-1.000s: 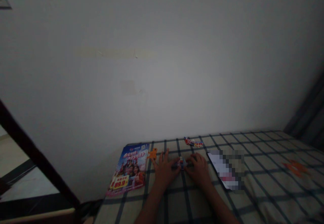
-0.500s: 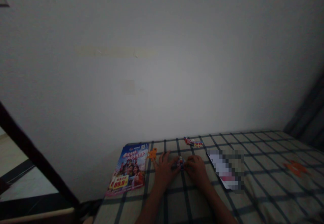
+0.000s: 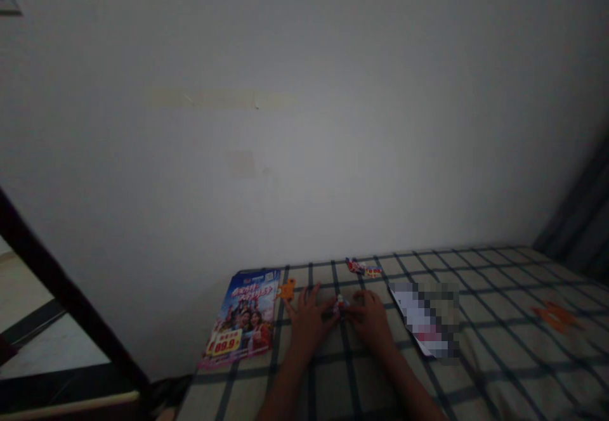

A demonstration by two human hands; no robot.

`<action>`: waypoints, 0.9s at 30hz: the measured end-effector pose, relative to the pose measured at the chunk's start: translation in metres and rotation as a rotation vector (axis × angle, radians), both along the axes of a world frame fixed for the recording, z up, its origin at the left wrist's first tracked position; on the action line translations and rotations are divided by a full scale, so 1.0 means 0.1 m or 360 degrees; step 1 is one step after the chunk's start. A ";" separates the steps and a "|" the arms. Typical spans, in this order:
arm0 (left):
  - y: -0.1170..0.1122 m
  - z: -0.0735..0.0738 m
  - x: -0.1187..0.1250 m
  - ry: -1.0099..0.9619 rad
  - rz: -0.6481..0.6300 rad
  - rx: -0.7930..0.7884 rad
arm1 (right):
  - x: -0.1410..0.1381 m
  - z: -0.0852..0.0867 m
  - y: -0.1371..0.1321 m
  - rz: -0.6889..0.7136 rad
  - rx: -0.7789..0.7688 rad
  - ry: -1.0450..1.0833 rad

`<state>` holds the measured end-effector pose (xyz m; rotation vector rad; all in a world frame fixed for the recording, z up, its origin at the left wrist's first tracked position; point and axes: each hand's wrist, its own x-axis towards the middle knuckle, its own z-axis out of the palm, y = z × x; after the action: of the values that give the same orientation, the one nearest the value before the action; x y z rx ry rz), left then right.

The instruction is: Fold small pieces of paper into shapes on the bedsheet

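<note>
Both my hands rest on a checked bedsheet (image 3: 476, 370) close to the wall. Between them stands a small red, white and blue toy figure (image 3: 339, 305). My left hand (image 3: 308, 321) has its fingers spread on the sheet while its thumb touches the figure. My right hand (image 3: 370, 318) is curled, its fingertips pinching the figure from the right. The picture is dim and the figure is too small to make out in detail.
A colourful printed leaflet (image 3: 242, 317) lies left of my hands, with a small orange piece (image 3: 286, 290) beside it. A small red and yellow wrapper (image 3: 363, 268) lies near the wall. A blurred-out flat item (image 3: 425, 317) lies to the right. A dark bed-frame bar (image 3: 61, 294) slants at far left.
My two hands have closed in slightly on the toy figure, which now stands a little more upright between them. Nothing else has moved.
</note>
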<state>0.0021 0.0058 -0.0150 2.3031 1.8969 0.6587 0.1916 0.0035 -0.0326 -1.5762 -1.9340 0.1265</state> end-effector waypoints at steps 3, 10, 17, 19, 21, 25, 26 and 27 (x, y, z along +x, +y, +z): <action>0.00 -0.01 0.00 -0.0018 -0.0010 0.0001 | -0.02 -0.01 0.00 -0.0019 0.0021 -0.0008; 0.00 -0.04 0.00 -0.0019 -0.0006 0.0057 | 0.00 -0.06 -0.01 0.0015 0.0128 0.0033; 0.01 -0.05 0.00 -0.0019 0.0009 0.0055 | 0.05 -0.07 0.00 0.0068 0.0087 0.0076; 0.02 -0.05 0.00 -0.0010 0.0001 0.0044 | 0.04 -0.06 0.01 0.0059 0.0060 0.0073; 0.02 -0.05 -0.01 0.0007 0.0000 0.0034 | 0.04 -0.05 0.01 0.0035 0.0038 0.0066; 0.01 -0.03 -0.01 0.0047 0.0008 0.0011 | 0.01 -0.03 0.01 -0.0021 0.0011 0.0030; 0.01 -0.02 -0.01 0.0054 0.0011 0.0003 | 0.00 -0.03 0.01 -0.0045 0.0007 0.0021; 0.01 -0.01 0.00 0.0058 0.0015 -0.0010 | -0.01 -0.02 0.01 -0.0063 -0.0001 0.0009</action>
<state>0.0017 0.0064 -0.0163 2.3194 1.9234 0.6148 0.1910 0.0042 -0.0349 -1.6117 -1.8974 0.1148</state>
